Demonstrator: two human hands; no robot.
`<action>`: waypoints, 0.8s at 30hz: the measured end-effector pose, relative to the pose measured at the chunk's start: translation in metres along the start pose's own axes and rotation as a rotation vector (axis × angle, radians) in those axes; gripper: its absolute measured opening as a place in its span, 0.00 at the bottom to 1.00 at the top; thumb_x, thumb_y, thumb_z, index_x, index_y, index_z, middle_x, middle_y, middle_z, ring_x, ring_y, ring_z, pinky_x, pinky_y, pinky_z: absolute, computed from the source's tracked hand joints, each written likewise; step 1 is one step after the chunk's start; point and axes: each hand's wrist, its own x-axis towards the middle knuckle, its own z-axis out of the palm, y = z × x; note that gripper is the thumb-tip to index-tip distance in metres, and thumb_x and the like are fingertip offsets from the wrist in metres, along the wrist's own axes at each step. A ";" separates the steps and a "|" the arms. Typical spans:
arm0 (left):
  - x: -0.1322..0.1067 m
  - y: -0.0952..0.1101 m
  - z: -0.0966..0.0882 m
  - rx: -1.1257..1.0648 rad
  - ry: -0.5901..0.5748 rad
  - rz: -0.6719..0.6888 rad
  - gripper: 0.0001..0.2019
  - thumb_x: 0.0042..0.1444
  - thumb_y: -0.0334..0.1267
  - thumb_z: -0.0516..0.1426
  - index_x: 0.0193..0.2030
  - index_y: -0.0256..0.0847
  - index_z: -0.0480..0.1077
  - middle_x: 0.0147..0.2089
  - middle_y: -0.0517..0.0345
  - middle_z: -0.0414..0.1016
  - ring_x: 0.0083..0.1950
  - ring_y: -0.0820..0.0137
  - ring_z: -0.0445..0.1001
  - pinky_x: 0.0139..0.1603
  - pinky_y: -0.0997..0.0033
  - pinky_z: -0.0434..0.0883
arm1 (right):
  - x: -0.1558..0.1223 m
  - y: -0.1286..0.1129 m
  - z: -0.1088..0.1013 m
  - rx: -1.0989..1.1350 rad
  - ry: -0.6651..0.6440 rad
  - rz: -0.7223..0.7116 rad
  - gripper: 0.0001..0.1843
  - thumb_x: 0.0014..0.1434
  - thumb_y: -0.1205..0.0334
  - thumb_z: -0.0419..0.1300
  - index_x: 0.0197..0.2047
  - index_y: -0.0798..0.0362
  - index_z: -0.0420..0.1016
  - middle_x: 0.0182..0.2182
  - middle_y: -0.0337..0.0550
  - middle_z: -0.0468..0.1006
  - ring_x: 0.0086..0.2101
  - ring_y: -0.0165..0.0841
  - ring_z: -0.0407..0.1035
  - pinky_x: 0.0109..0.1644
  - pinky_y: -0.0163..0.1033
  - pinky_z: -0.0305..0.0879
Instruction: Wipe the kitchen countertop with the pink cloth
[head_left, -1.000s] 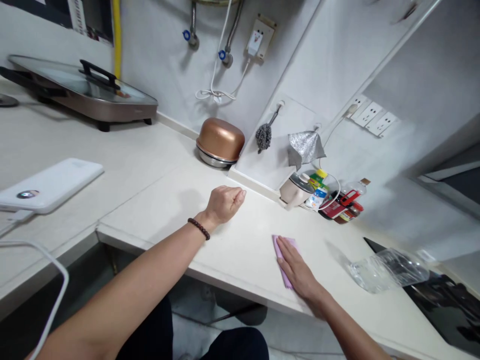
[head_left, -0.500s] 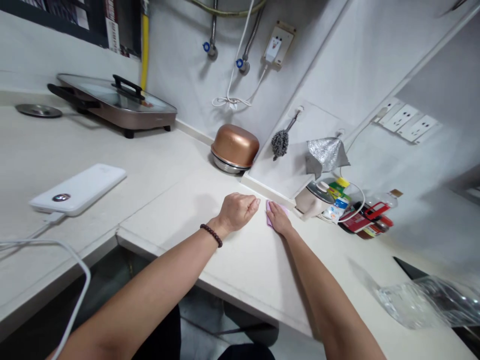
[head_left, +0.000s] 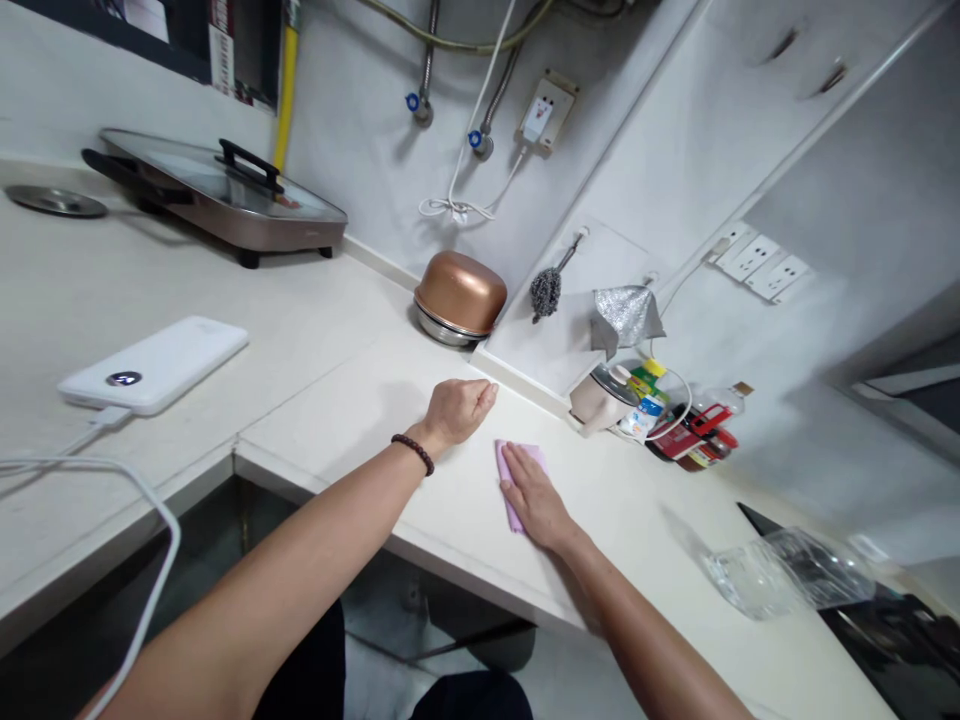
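Observation:
My right hand (head_left: 534, 498) lies flat, fingers stretched out, pressing a small pink cloth (head_left: 513, 462) onto the cream countertop (head_left: 360, 410). The cloth sticks out past the fingertips and to the left of the palm. My left hand (head_left: 457, 408), with a dark bead bracelet at the wrist, rests on the counter as a loose fist a short way to the left of the cloth; nothing shows inside it.
A copper pot (head_left: 460, 294) sits upturned in the corner. An electric griddle with a glass lid (head_left: 217, 196) stands at back left. A white power bank (head_left: 154, 364) with a cable lies at left. A small cooker (head_left: 601, 396), bottles (head_left: 694, 428) and a clear plastic bag (head_left: 787, 570) sit to the right.
My right hand slid the pink cloth away toward the wall beside my left fist, then back toward me and to the right. My left hand stayed in place.

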 end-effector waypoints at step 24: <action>0.002 0.005 -0.002 -0.038 0.006 0.065 0.22 0.69 0.42 0.44 0.23 0.43 0.63 0.22 0.57 0.71 0.27 0.69 0.69 0.33 0.67 0.61 | 0.146 0.040 0.009 0.007 0.010 -0.073 0.36 0.72 0.42 0.35 0.75 0.51 0.49 0.71 0.46 0.56 0.70 0.44 0.45 0.73 0.58 0.42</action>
